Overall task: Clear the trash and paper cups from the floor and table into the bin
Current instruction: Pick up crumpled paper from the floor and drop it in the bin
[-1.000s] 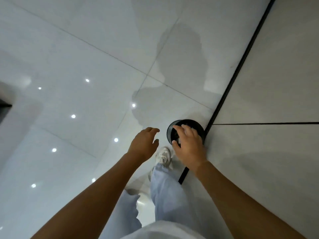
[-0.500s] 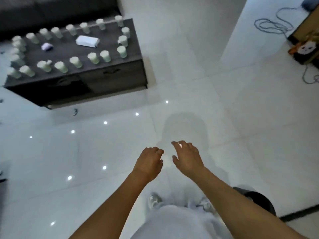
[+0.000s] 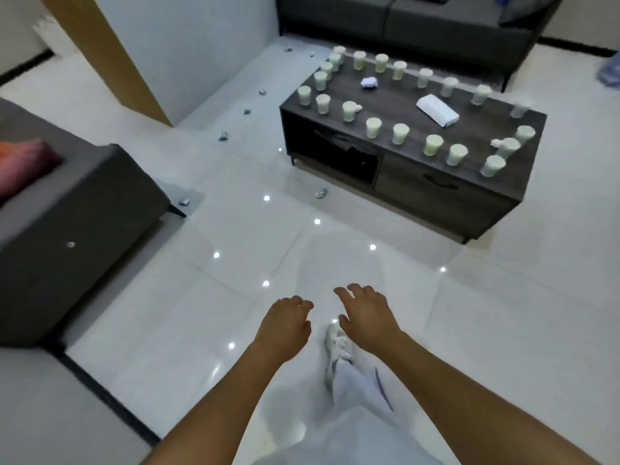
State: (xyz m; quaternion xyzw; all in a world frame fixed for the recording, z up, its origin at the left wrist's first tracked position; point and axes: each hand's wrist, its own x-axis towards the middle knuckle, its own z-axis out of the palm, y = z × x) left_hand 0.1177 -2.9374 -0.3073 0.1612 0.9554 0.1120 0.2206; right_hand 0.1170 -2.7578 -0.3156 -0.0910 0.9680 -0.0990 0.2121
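Note:
My left hand [image 3: 283, 325] and my right hand [image 3: 367, 317] hang side by side over the white tiled floor, fingers loose, holding nothing. Ahead stands a dark low table [image 3: 446, 193] with several pale paper cups, one of them [image 3: 373, 127] near its front edge, a crumpled tissue [image 3: 369, 82] and a folded white paper [image 3: 437, 110]. Small scraps of trash lie on the floor: one [image 3: 321, 193] in front of the table, one [image 3: 184, 202] by the sofa leg, one [image 3: 222, 135] further back. The bin is out of view.
A grey sofa [image 3: 63, 229] with a pink cushion [image 3: 20, 162] fills the left side. Another grey sofa [image 3: 419, 21] stands behind the table. A wooden panel [image 3: 107, 58] rises at back left. My shoe [image 3: 337, 347] is below my right hand.
My view has swung away from the black bin by the wall to the table and sofas. My right hand left the bin; both hands stay empty.

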